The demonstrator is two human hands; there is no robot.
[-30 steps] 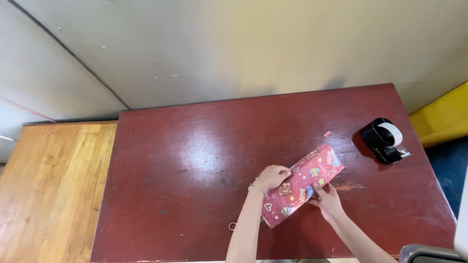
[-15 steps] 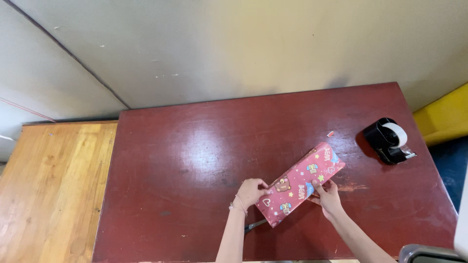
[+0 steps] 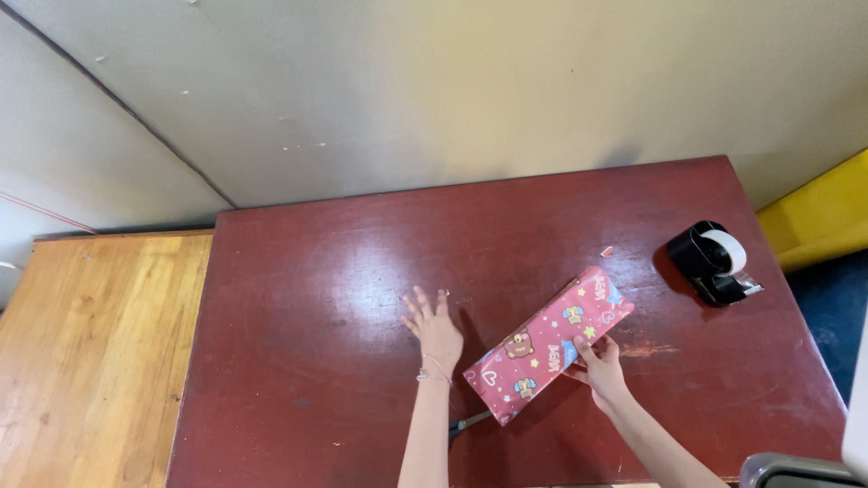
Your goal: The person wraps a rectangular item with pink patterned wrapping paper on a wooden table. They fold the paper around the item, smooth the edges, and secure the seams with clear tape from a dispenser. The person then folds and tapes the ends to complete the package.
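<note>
A long box wrapped in red patterned paper (image 3: 548,343) lies slantwise on the dark red table (image 3: 362,271). My right hand (image 3: 599,365) rests against the box's near long side, with the fingers pressing on its edge. My left hand (image 3: 433,325) lies flat and open on the table just left of the box, fingers spread, holding nothing. A thin bracelet circles that wrist. The tip of a pair of scissors (image 3: 470,421) pokes out from under the box's near end.
A black tape dispenser with a white roll (image 3: 712,260) stands at the table's right side. A small paper scrap (image 3: 608,251) lies near it. A light wooden surface (image 3: 90,343) adjoins the table on the left, a yellow object (image 3: 818,217) on the right.
My left hand has let go of the box's left end and moved left and away, opening flat on the table. My right hand stays at the box's near side.
</note>
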